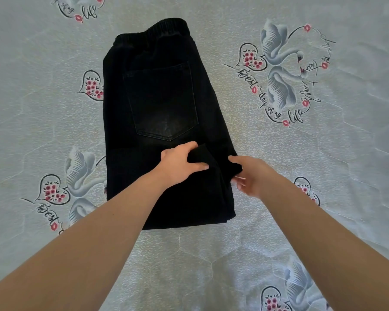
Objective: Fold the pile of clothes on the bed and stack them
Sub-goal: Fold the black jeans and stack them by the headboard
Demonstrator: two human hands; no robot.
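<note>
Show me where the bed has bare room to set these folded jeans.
Bare sheet lies near, between the forearms below the black jeans. More room left and right of them. Crowded only mid-bed, where the left hand and right hand grip the fabric.

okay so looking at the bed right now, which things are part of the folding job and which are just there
Part of the job:
black jeans, partly folded, back pocket up
left hand, gripping a fold of the jeans
right hand, gripping the jeans' right edge

Just there:
swan-print bedsheet underneath

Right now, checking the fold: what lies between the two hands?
In the head view, only a raised fold of the black jeans lies between the left hand and right hand.
</note>
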